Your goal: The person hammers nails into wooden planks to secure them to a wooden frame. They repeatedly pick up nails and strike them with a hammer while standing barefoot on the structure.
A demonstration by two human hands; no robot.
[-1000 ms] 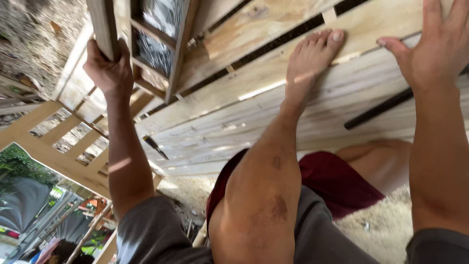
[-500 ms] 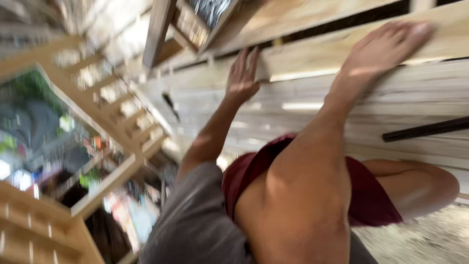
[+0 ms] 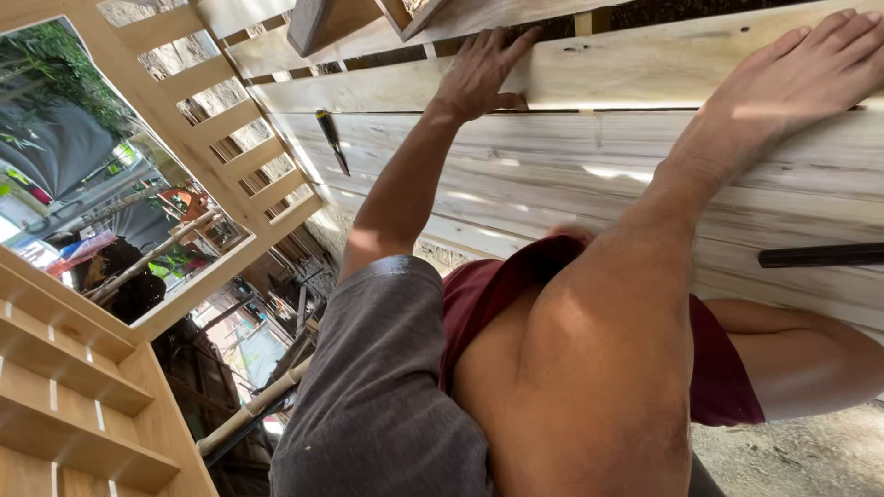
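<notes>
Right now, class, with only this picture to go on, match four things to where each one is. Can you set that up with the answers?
Things
1. left hand
2. bare foot
3. screwdriver
4. dark bar

Places
A. at the right edge, lying across the boards
B. top right, sole pressed on the pale plank
C. top middle, flat on the same plank, fingers spread
D. on the boards, left of the hand, near the slatted frame

Pairs: 1-C, 2-B, 3-D, 4-A
</notes>
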